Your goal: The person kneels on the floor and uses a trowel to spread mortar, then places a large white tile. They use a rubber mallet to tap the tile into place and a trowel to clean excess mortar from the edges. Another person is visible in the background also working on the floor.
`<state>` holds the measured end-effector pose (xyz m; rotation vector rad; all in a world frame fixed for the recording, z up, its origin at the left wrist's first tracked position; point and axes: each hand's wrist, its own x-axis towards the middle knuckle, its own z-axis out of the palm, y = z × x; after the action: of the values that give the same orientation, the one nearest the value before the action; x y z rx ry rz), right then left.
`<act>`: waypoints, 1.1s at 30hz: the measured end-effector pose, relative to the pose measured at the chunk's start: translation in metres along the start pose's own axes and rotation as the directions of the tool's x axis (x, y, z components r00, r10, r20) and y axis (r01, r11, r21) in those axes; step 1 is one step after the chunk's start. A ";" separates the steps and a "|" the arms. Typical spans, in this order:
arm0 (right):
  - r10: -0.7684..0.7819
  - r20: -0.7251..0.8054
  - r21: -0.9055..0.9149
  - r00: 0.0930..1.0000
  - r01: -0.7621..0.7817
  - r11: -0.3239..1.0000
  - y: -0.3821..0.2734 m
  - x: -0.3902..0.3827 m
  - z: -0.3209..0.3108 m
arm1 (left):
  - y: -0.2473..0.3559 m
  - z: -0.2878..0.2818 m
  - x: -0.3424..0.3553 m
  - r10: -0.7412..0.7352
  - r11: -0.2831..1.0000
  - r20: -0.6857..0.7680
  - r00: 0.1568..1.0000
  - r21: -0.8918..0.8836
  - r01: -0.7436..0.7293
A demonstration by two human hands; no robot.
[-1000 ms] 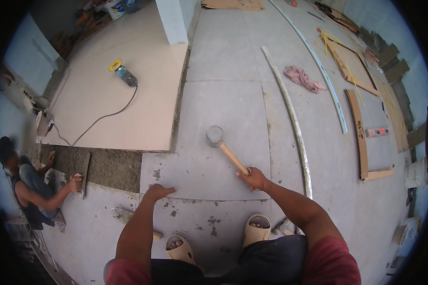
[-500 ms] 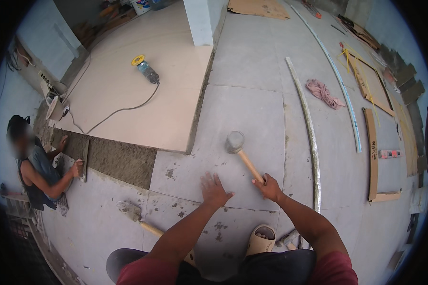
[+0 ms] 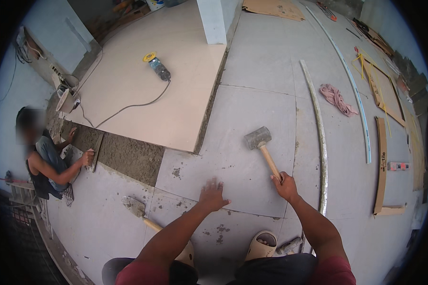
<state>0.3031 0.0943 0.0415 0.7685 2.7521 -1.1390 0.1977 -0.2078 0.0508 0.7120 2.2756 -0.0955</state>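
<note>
My right hand [image 3: 286,186] is closed round the wooden handle of a mallet [image 3: 257,137] with a grey head. The head is over a large grey floor tile [image 3: 228,123]; whether it touches the tile I cannot tell. My left hand [image 3: 213,195] rests on the same tile near its front edge, fingers spread and holding nothing. By my left forearm lies a trowel [image 3: 134,206] with mortar on its blade and a wooden handle partly hidden under the arm. Mortar crumbs dot the tiles around my left hand.
At the left a co-worker [image 3: 50,161] crouches, one hand on a flat board [image 3: 97,151] over a wet mortar bed [image 3: 131,154]. A corded grinder [image 3: 158,67] lies on the raised beige floor [image 3: 142,109]. To the right are long straightedges [image 3: 314,104], a pink cloth [image 3: 336,99] and cardboard strips [image 3: 380,164].
The mallet has swung round, its head now turned sideways and further right. My left hand stays on the tile. The whole view has shifted slightly, with the scene sliding right.
</note>
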 end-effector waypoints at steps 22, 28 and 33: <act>-0.363 -0.084 -0.049 0.928 0.360 0.931 -0.101 0.032 0.005 | -0.287 -0.113 -0.124 -0.290 0.955 -0.042 0.956 0.050 0.292; 0.128 -0.230 -0.150 0.965 -0.166 0.975 -0.042 -0.100 -0.094 | -0.263 -0.183 -0.019 -0.101 0.982 -0.142 0.985 0.147 0.122; 0.515 -0.354 -0.022 0.781 -0.557 0.830 -0.013 -0.314 -0.059 | -0.263 -0.181 0.024 -0.087 0.989 0.015 0.996 0.124 0.085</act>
<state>0.5787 -0.0060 0.1696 1.7276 2.5105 -0.7561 -0.0671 -0.3699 0.1296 0.6728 2.2956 -0.2851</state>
